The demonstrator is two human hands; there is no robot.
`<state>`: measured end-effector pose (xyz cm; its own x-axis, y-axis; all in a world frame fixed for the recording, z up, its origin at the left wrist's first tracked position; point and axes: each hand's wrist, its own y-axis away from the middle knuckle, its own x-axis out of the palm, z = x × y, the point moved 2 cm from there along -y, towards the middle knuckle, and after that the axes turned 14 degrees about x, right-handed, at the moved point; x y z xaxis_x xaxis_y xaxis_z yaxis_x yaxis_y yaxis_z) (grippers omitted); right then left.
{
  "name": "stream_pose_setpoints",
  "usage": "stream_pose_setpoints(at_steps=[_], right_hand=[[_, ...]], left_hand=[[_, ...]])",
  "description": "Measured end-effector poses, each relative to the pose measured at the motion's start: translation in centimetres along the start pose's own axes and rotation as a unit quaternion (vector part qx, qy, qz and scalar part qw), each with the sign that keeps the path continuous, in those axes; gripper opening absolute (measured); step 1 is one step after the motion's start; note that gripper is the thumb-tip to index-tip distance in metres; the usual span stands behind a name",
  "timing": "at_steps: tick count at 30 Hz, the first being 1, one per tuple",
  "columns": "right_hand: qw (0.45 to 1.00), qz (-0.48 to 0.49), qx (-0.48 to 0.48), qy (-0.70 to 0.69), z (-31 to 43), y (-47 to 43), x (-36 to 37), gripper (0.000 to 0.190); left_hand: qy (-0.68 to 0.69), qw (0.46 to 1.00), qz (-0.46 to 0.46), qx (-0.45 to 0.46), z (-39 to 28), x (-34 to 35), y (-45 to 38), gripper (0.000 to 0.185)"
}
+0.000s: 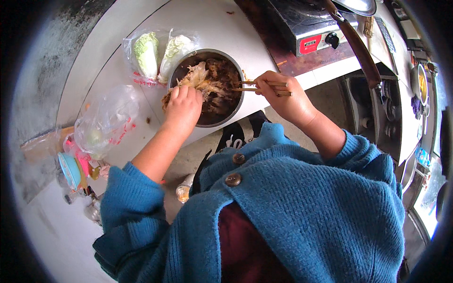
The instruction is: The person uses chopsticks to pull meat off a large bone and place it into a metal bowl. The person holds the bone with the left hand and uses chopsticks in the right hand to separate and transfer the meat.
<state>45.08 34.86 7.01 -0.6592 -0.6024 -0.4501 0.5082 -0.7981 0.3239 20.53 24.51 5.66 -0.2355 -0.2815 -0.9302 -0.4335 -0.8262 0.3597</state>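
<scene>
A round metal pot (pixel 241 102) on the white counter holds dark cooked meat (pixel 219 70) in brown liquid, with a paler shredded piece (pixel 196 76) at its left side. My left hand (pixel 184 108) reaches over the pot's left rim and grips that pale piece; the fingertips are partly hidden. A pair of wooden chopsticks (pixel 279 88) is held in my right hand (pixel 286 97), to the right of the pot, their tips over the meat inside the right rim.
Two pieces of napa cabbage (pixel 147 56) lie in a clear plastic bag behind the pot. Another plastic bag (pixel 106 118) is at the left, near a light blue bowl (pixel 69 171). A gas stove (pixel 300 35) stands back right, a brown pan handle (pixel 361 53) jutting past its edge.
</scene>
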Motion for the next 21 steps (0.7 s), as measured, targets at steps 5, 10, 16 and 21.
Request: stream_pose_setpoints(at_steps=[5,10,16,21], right_hand=[[0.999,-0.008,-0.039,-0.017,0.7,0.7,-1.1,0.012],[0.997,-0.023,-0.072,-0.029,1.3,1.0,-2.4,0.013],[0.987,0.021,-0.157,0.031,1.4,2.4,-2.7,0.015],[0.953,0.081,-0.286,0.062,1.0,2.6,1.3,0.026]], left_hand=[[0.227,0.970,-0.051,-0.074,1.4,-3.1,0.9,0.038],[0.575,0.768,0.079,-0.270,3.3,-2.3,2.4,0.030],[0.691,0.605,-0.003,-0.396,1.9,0.2,4.6,0.035],[0.617,0.680,-0.065,-0.390,0.8,2.2,4.0,0.034]])
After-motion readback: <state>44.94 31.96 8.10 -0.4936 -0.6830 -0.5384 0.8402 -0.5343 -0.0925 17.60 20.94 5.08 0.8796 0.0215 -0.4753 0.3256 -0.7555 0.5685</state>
